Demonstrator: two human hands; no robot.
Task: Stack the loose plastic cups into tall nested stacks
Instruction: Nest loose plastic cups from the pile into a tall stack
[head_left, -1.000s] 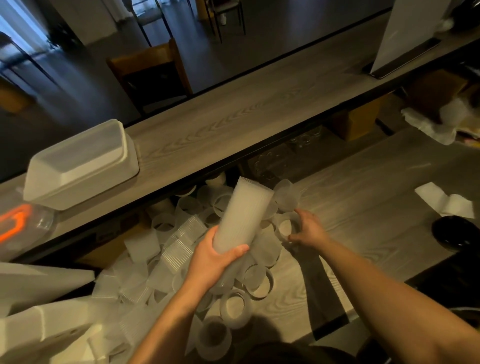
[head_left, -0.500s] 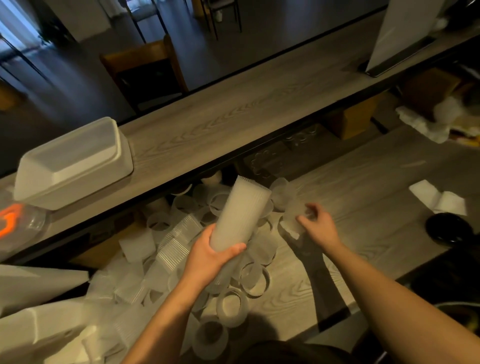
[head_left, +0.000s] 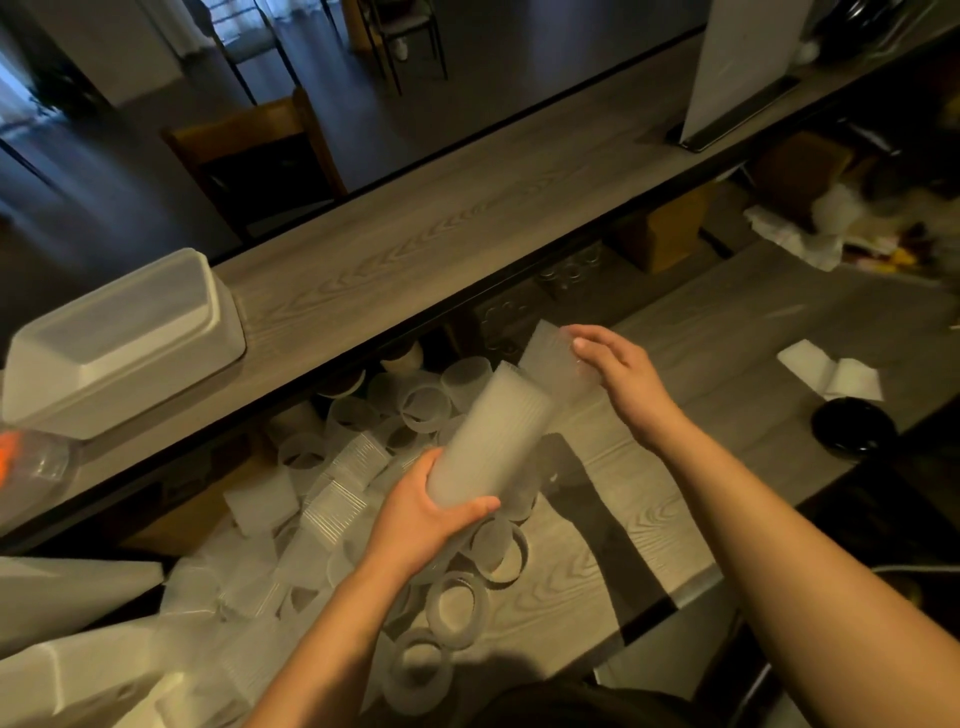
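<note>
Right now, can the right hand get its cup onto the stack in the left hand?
Probably yes. The right hand holds a single cup right beside the top of the stack, which the left hand grips near its lower end, tilted toward it. Nothing lies between them.

The stack of cups (head_left: 488, 441) is leaning above the loose cups (head_left: 332, 499), which are lying on the table (head_left: 727, 364); behind it, the container (head_left: 124, 343) is sitting on the shelf (head_left: 415, 244).

Cups (head_left: 423, 402): frosted translucent white, finely ribbed. Desk (head_left: 727, 332): grey wood grain. Tub (head_left: 124, 338): white; lid (head_left: 852, 425): black.
</note>
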